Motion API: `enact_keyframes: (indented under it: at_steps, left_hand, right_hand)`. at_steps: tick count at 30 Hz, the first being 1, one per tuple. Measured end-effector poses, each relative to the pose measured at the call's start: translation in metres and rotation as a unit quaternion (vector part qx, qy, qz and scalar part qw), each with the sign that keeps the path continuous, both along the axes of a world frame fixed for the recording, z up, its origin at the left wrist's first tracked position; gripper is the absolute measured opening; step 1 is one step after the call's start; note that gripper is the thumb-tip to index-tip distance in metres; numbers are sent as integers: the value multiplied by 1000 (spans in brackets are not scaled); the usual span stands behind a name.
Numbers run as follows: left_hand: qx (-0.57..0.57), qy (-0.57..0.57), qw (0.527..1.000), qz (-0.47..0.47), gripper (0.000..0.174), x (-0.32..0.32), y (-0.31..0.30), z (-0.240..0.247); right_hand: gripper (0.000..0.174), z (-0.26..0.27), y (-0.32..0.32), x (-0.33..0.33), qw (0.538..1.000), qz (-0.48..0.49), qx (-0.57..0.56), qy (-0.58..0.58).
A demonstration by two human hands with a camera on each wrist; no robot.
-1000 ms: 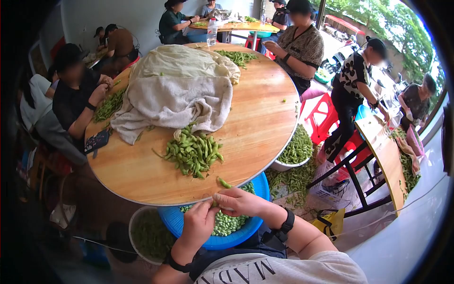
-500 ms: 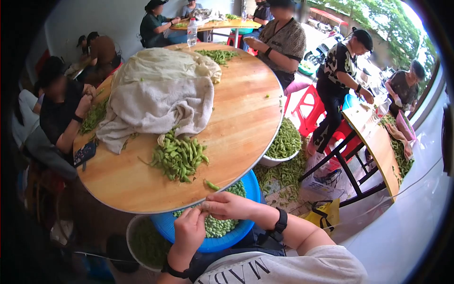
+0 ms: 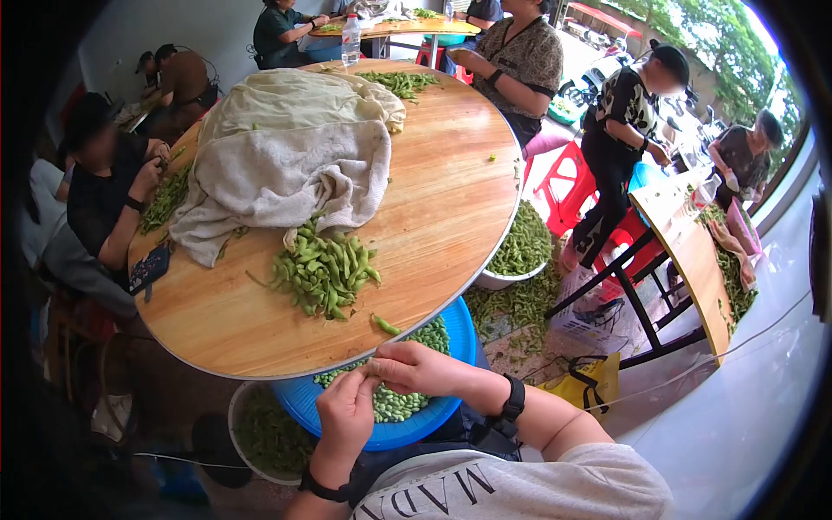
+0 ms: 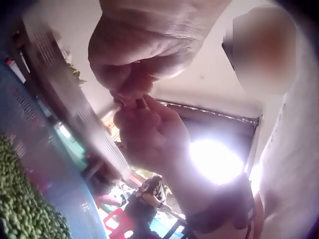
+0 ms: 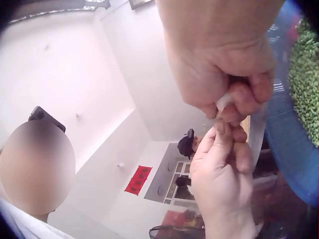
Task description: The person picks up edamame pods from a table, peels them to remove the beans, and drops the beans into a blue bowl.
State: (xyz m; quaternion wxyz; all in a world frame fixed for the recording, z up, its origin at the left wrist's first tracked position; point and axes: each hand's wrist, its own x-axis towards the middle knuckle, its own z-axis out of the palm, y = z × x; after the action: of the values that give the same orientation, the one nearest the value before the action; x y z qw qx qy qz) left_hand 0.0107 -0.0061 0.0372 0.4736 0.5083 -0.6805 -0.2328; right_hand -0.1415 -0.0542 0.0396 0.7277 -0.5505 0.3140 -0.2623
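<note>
My left hand (image 3: 345, 414) and right hand (image 3: 416, 367) meet fingertip to fingertip over the blue basin (image 3: 464, 334), just off the table's near edge. Both pinch a small soybean pod, which the fingers almost wholly hide. In the right wrist view the left hand (image 5: 219, 184) comes up from below to the curled fingers of the right hand (image 5: 224, 64). Shelled green soybeans (image 3: 394, 405) fill the basin beneath. On the round wooden table (image 3: 451, 208) lies a heap of soybean pods (image 3: 325, 273), with one loose pod (image 3: 386, 325) closer to my hands.
A pale cloth (image 3: 295, 165) covers a large mound on the table, with a water bottle (image 3: 350, 41) behind it. A tub of pods (image 3: 520, 251) stands at the right, a second tub (image 3: 260, 433) at lower left. Several people sit or stand around.
The head view has shifted, moving the table leftward in the picture. My hands stay together at the fingertips over the basin; the bit of green seen between them earlier is now hidden.
</note>
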Motion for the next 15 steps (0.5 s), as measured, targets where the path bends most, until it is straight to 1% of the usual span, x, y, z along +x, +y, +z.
enact_keyframes:
  at_steps: [2, 3, 5, 6, 8, 9, 10, 12, 13, 15]
  left_hand:
    - [124, 125, 984, 17, 6, -1, 6, -5]
    - [180, 198, 963, 13, 7, 0, 7, -4]
    - [287, 339, 896, 4, 12, 4, 9, 1]
    - [312, 370, 875, -1, 13, 6, 11, 0]
    - [360, 427, 830, -14, 15, 13, 15, -3]
    - [363, 427, 828, -17, 15, 16, 16, -5]
    - [369, 428, 825, -17, 15, 18, 19, -8]
    - [380, 425, 821, -5, 14, 21, 29, -11]
    - [391, 426, 816, -7, 10, 21, 33, -11]
    - [393, 501, 771, -29, 9, 23, 40, -17]
  right_hand:
    - [28, -1, 3, 1, 1000, -2, -14, 7]
    - [29, -2, 4, 2, 1000, -3, -20, 10]
    - [28, -5, 5, 0, 996, 31, -74, 39]
    - [28, -6, 5, -1, 992, 48, -101, 54]
    - [28, -4, 7, -4, 963, 64, -236, 116]
    - [29, -2, 8, -5, 940, 70, -300, 146]
    - [29, 4, 13, -3, 933, 35, -302, 193]
    - [29, 10, 18, -2, 935, 1, -311, 172]
    - [30, 8, 22, 1, 938, -14, -308, 158]
    - [29, -4, 27, 9, 961, -8, -265, 74]
